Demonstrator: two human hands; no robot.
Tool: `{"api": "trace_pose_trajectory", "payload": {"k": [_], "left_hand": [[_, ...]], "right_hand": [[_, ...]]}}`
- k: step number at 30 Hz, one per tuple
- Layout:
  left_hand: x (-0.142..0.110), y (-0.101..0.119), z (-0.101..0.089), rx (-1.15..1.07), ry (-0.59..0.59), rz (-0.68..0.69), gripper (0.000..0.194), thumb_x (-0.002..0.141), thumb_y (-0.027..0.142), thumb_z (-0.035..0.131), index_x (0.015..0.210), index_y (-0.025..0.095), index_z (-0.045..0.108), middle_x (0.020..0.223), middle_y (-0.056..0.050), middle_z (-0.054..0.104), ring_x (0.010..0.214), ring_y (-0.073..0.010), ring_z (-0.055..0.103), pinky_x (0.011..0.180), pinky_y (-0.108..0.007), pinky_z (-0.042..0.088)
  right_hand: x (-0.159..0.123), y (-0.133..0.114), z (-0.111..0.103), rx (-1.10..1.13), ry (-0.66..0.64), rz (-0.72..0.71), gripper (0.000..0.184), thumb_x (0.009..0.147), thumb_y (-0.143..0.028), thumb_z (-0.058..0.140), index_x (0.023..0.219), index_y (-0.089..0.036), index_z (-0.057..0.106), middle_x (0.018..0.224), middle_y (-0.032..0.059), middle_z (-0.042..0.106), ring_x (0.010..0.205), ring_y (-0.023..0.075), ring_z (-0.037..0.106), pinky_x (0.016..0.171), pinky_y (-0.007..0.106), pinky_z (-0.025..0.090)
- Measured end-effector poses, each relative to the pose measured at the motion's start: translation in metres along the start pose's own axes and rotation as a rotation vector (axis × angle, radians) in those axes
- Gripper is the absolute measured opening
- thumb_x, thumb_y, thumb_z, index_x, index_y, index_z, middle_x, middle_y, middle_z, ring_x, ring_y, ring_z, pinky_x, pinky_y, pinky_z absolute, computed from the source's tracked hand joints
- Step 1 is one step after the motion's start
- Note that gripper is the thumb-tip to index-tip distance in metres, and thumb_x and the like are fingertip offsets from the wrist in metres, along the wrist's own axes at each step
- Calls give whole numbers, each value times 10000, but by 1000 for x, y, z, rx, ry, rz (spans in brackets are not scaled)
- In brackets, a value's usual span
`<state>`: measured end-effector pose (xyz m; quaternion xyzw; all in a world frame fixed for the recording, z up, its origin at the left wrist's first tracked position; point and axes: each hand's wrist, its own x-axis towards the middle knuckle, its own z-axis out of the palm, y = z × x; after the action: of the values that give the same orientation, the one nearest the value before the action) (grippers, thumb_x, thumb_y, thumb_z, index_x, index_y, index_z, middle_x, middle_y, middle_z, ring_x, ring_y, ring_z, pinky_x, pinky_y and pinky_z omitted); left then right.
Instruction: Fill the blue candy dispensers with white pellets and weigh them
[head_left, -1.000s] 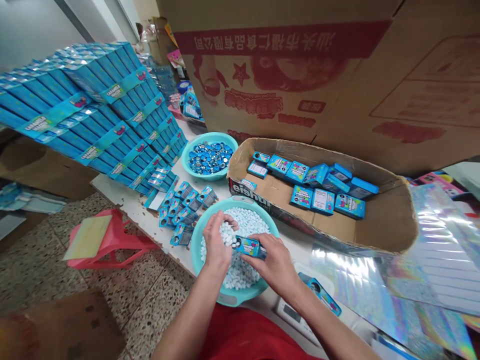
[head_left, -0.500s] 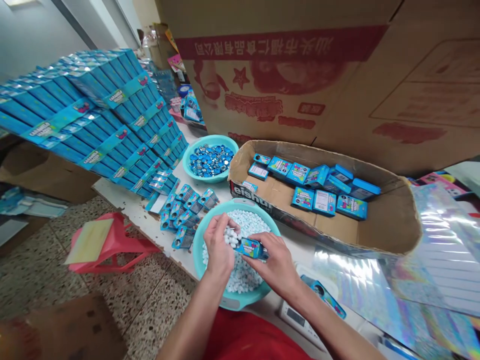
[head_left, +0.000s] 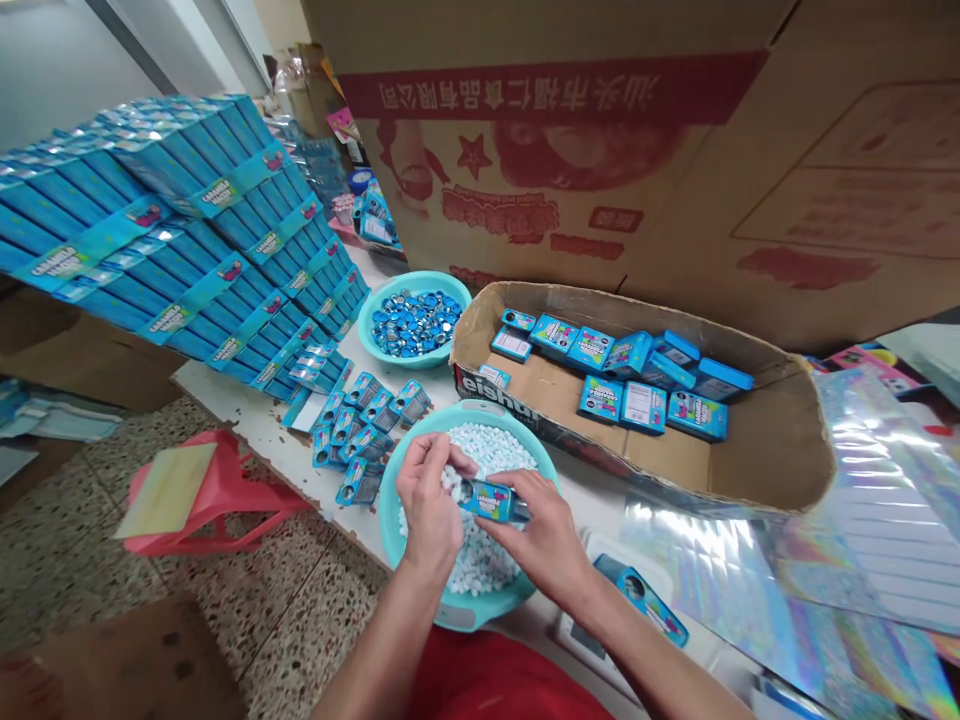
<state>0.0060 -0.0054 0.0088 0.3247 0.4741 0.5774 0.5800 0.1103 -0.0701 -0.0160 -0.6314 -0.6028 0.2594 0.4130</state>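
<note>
My right hand (head_left: 541,525) grips a small blue candy box (head_left: 491,501) by its right end, tilted on its side over a turquoise basin (head_left: 392,545). My left hand (head_left: 431,495) is cupped, fingers curled around several small white candies (head_left: 451,482) at the left end of the box. Whether any candies are passing into the box cannot be made out. Loose white candies (head_left: 484,560) fill the basin below both hands. Left of the basin stands a group of small blue boxes (head_left: 364,437) with dark round openings.
Behind is a second turquoise basin (head_left: 365,335) of blue and silver lids. A cut-down carton (head_left: 757,440) holds several blue boxes. Stacked display packs (head_left: 247,240) rise at left. A white scale (head_left: 592,650) bearing a blue pack (head_left: 645,600) sits partly under my right forearm.
The box has moved slightly left, so its open end is closer against the candies in my left hand. The whole view has shifted a little. Both grips stay the same.
</note>
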Motion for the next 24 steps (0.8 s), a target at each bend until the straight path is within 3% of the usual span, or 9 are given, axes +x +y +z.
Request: {"api": "trace_pose_trajectory", "payload": {"k": [6, 10, 13, 17, 24], "left_hand": [[-2, -2, 0, -15, -6, -62, 199, 753, 343, 642, 812, 184, 539, 583, 35, 574, 547, -120, 574, 590, -246, 458], [-6, 1, 2, -25, 12, 6, 221, 743, 322, 651, 880, 195, 534, 631, 34, 590, 522, -98, 544, 555, -228, 449], [-5, -4, 4, -16, 0, 50, 195, 750, 322, 638, 851, 188, 537, 619, 34, 570, 481, -76, 501, 463, -184, 383], [5, -15, 1, -23, -7, -102, 221, 693, 318, 678, 773, 167, 538, 574, 51, 515, 409, -37, 408, 370, -150, 248], [6, -16, -4, 32, -5, -25, 194, 707, 313, 657, 770, 167, 546, 559, 53, 519, 434, -52, 446, 401, -157, 308]], "right_hand": [[1, 5, 5, 73, -17, 61, 302, 696, -229, 732, 978, -234, 626, 939, 40, 682, 908, 237, 613, 793, 372, 463], [-3, 2, 2, 138, 21, 59, 294, 696, -227, 733, 972, -236, 630, 937, 39, 680, 905, 230, 616, 799, 367, 470], [-4, 7, 5, 172, 48, 56, 322, 685, -225, 748, 985, -238, 631, 963, 42, 677, 931, 235, 611, 824, 375, 464], [-3, 24, 17, 186, 49, 155, 318, 653, -170, 751, 949, -221, 647, 946, 40, 684, 922, 242, 618, 828, 390, 468], [-8, 28, 20, 339, 49, 212, 338, 653, -198, 750, 972, -210, 640, 979, 36, 673, 937, 227, 617, 851, 367, 461]]}}
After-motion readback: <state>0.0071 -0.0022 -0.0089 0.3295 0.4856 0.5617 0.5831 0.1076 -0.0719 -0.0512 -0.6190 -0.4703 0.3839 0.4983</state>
